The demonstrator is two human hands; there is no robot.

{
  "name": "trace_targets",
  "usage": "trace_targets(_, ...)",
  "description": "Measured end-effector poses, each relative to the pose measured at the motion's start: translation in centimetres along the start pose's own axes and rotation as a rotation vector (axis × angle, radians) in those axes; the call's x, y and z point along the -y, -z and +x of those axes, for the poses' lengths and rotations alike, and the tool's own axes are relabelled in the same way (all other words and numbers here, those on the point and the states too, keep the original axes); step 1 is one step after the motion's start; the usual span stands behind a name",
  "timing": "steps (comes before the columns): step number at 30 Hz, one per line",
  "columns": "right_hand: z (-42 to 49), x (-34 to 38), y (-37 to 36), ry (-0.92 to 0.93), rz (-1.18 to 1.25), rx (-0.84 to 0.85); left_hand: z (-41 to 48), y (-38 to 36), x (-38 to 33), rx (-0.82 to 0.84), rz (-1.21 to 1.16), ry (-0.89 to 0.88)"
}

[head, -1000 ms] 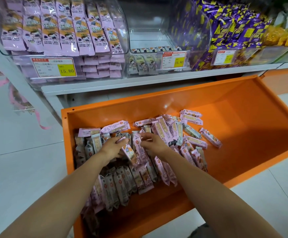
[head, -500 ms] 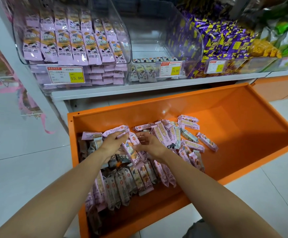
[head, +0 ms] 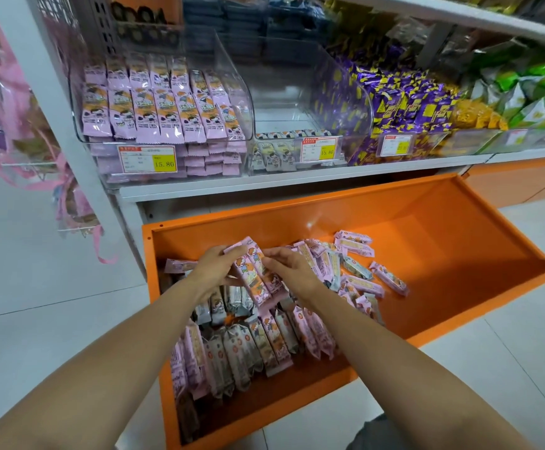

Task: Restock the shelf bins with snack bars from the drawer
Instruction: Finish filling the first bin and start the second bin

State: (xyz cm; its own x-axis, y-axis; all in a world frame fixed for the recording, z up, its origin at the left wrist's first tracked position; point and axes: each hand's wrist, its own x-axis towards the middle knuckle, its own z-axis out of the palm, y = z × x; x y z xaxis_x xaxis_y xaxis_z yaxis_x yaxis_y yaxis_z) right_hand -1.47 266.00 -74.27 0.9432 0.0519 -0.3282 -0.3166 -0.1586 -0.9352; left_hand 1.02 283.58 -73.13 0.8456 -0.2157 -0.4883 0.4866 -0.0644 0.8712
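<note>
An open orange drawer [head: 453,228] below the shelf holds several pink and grey snack bars [head: 258,345], heaped in its left half. My left hand [head: 214,266] and my right hand [head: 292,267] meet over the heap, together gripping a small bunch of pink snack bars [head: 253,271] lifted a little above the pile. On the shelf above, the left clear bin [head: 164,108] is stacked full of pink bars. The middle clear bin [head: 297,102] holds only a thin row of bars at its front.
A third bin [head: 404,105] of purple and yellow packets stands to the right, with yellow and green bags [head: 524,92] beyond. Price tags hang on the bin fronts. Pink ribbons [head: 37,170] hang at the left. The drawer's right half is bare. White tiled floor surrounds the drawer.
Both hands have gathered pink bars and raised them slightly off the pile. The view has tilted upward, showing more of the shelf.
</note>
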Motion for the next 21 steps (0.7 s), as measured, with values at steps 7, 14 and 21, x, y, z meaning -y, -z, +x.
trace_targets(7,-1.7,1.4,-0.8,0.14,-0.248,0.038,-0.6,0.6,-1.6,-0.151,0.021,0.004)
trace_targets(14,-2.3,2.0,-2.0,0.37,-0.439,-0.099,-1.3,1.4,-4.0,-0.287,-0.03,-0.122)
trace_targets(21,-2.5,5.3,-2.8,0.594,-0.38,-0.206,-2.9,1.0,-7.8,-0.363,-0.074,-0.316)
